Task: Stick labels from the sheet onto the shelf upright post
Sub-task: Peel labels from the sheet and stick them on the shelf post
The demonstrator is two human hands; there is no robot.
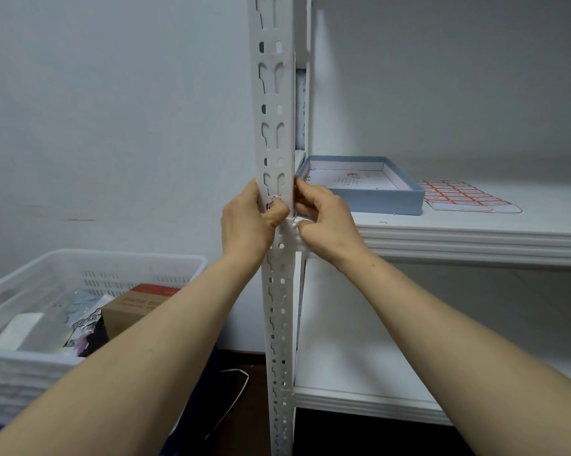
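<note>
At shelf height, left hand (pixel 244 222) grips post (pixel 274 93) from the left, thumb pressing a red-printed label (pixel 270 205) onto its front face. Right hand (pixel 323 222) has fingers curled, pinching post's right edge at the same height. Sheet (pixel 465 196) lies flat on shelf (pixel 475 235), just right of blue box (pixel 376 199). Basket (pixel 80 261) lower left.

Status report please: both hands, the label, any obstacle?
Left hand grips post, thumb on label. Right hand pinches post edge. Label sheet on shelf; nothing blocking.
</note>
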